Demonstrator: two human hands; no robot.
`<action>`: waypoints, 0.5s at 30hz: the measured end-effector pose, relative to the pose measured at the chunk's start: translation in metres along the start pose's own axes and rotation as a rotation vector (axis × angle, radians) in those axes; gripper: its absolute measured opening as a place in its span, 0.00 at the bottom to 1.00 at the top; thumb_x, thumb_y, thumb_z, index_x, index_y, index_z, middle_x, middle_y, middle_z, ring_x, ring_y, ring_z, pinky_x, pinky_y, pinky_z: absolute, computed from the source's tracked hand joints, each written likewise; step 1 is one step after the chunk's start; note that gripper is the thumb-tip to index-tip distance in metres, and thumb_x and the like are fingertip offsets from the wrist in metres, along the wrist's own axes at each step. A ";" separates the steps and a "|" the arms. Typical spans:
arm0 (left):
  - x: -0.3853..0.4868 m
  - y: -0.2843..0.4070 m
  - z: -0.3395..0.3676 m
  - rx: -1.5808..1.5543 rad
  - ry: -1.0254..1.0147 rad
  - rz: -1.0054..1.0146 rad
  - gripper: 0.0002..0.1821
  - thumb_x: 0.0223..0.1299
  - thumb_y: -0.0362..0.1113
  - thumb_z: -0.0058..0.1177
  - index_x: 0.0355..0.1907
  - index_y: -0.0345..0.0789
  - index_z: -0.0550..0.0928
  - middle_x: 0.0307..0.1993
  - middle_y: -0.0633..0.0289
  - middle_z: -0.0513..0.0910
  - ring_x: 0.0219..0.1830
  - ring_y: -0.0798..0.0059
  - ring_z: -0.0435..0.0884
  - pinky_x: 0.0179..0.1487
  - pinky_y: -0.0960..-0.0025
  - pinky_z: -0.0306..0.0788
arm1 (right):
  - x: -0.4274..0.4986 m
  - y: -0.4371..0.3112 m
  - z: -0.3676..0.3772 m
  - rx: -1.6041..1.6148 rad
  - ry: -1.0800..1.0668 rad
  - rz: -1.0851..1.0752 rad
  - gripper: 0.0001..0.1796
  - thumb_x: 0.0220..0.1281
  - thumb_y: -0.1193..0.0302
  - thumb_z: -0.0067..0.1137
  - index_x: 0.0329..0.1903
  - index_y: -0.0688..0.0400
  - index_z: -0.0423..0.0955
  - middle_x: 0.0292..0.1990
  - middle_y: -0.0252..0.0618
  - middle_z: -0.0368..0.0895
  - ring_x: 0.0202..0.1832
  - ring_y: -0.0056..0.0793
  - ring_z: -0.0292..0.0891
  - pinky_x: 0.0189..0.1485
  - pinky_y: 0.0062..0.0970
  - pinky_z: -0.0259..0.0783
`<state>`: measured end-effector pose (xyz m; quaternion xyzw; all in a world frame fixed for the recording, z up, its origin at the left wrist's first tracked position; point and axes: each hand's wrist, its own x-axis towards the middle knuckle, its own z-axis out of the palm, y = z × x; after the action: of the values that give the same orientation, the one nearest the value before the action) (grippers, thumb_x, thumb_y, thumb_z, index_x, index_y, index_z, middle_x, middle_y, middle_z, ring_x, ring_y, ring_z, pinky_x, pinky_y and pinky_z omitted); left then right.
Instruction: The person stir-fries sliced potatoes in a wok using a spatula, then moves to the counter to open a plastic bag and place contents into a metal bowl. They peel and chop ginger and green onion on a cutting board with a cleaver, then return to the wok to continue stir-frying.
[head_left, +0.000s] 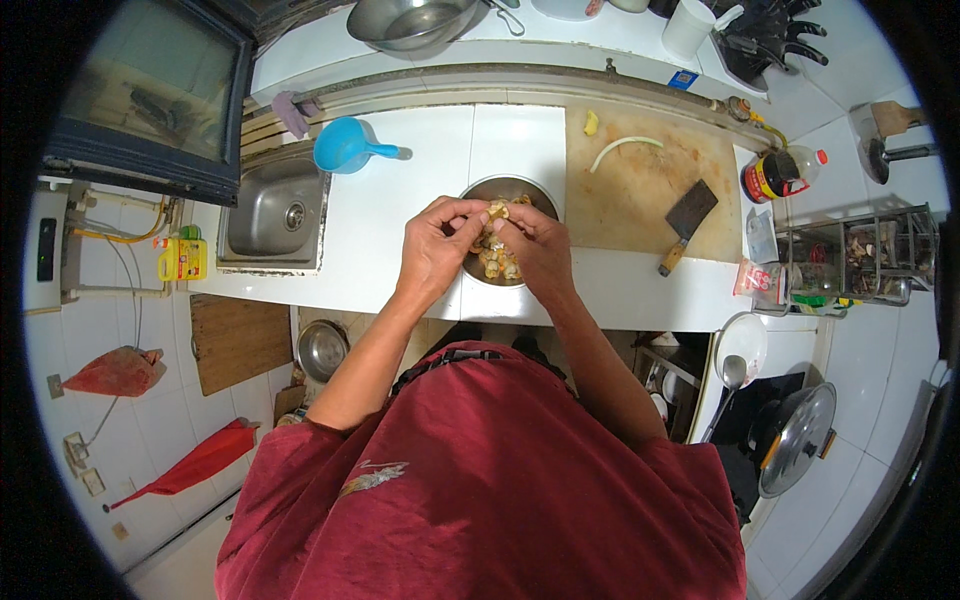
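Note:
Both hands meet over a round metal bowl (541, 189) on the white counter. Between the fingertips of my left hand (442, 238) and my right hand (541, 244) is a small yellowish-brown piece of food (496, 213), whose kind I cannot tell. Similar pieces of food (501, 264) lie in the bowl below, partly hidden by the fingers. To the right, a cutting board (630, 202) bears a cleaver (691, 210) with a wooden handle, a pale green scallion stalk (626, 146) and a small yellow piece (592, 122), perhaps ginger.
A blue plastic ladle (345, 146) sits beside the steel sink (262, 210) at left. Along the back runs a pipe (480, 69), with a metal wok (412, 22) on the ledge beyond. A sauce bottle (780, 174) and a wire rack (855, 259) stand at right; a lidded pot (799, 439) is lower right.

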<state>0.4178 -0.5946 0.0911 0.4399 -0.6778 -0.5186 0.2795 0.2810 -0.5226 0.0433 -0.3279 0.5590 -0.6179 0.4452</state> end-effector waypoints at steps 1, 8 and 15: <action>0.000 0.000 0.000 0.008 0.006 0.022 0.08 0.65 0.31 0.63 0.44 0.32 0.88 0.35 0.67 0.82 0.32 0.85 0.74 0.39 0.80 0.70 | -0.001 -0.005 0.000 -0.019 -0.009 0.010 0.13 0.67 0.68 0.59 0.47 0.64 0.82 0.35 0.35 0.86 0.37 0.19 0.79 0.43 0.23 0.74; -0.001 0.004 0.001 0.218 0.040 0.173 0.09 0.62 0.32 0.63 0.43 0.32 0.88 0.35 0.59 0.85 0.32 0.75 0.81 0.39 0.73 0.75 | 0.002 0.007 -0.001 -0.090 0.036 -0.025 0.12 0.66 0.70 0.58 0.47 0.63 0.82 0.35 0.40 0.86 0.35 0.24 0.81 0.42 0.25 0.75; 0.000 0.008 0.005 0.450 0.077 0.310 0.09 0.58 0.33 0.63 0.40 0.33 0.87 0.36 0.54 0.86 0.34 0.59 0.86 0.38 0.63 0.80 | 0.001 -0.003 0.000 -0.206 0.042 -0.086 0.12 0.65 0.71 0.57 0.45 0.65 0.82 0.33 0.42 0.85 0.33 0.28 0.81 0.39 0.27 0.74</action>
<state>0.4112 -0.5914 0.0974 0.4014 -0.8240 -0.2891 0.2762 0.2805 -0.5237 0.0464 -0.3825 0.6142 -0.5824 0.3704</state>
